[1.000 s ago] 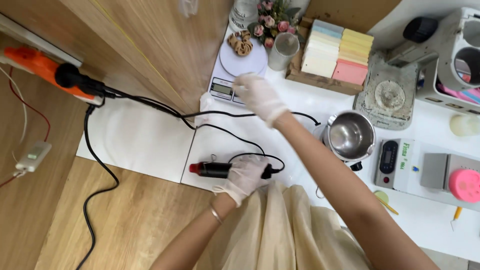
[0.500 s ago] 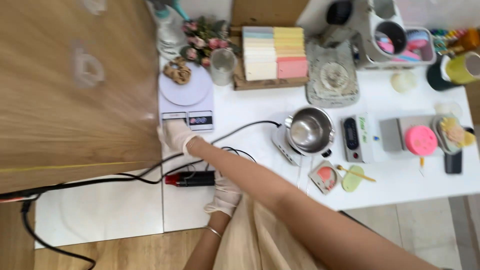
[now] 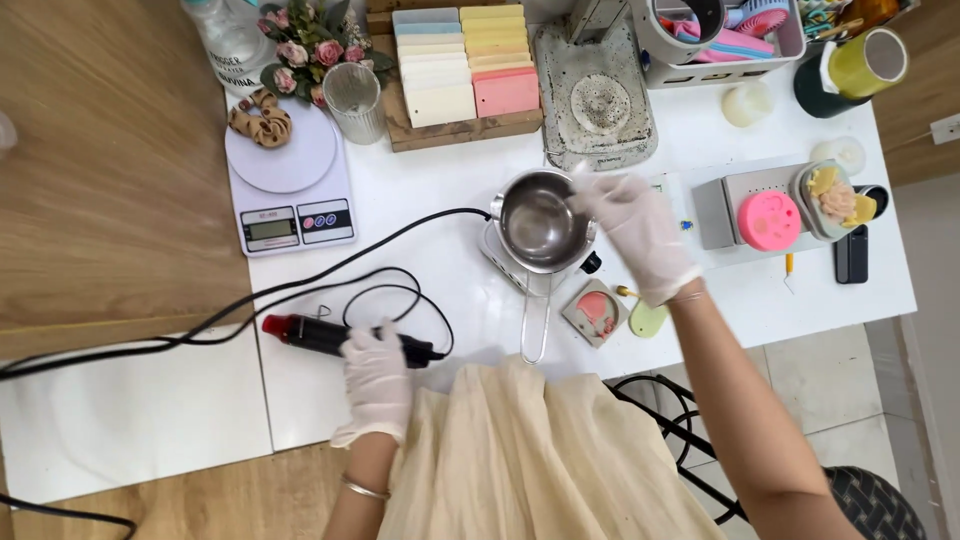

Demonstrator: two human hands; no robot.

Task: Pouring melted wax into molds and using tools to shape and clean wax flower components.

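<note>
the left hand, gloved, is closed over the black body of a corded heat tool lying on the white tabletop. the tool's long axis runs roughly from 9 to 3 o'clock, tilted a little so that the red tip points toward 10 o'clock and the cord end sits at 4 o'clock by the cream apron. its black cord loops away toward 12 o'clock and then off to 9 o'clock across the wooden floor.

the right hand, also gloved, has its fingers spread loosely and holds nothing; its fingertips touch or hover at the 3 o'clock rim of a small steel pot, and i cannot tell which. the pot sits on a small white base, its long handle pointing straight to 6 o'clock, toward the person.

from the tool, the pot lies at about 2 o'clock, well apart; the right hand is far nearer to it. a white kitchen scale stands at 11 o'clock of the left hand, and a pink round mould lies at 3 o'clock of the right.
</note>
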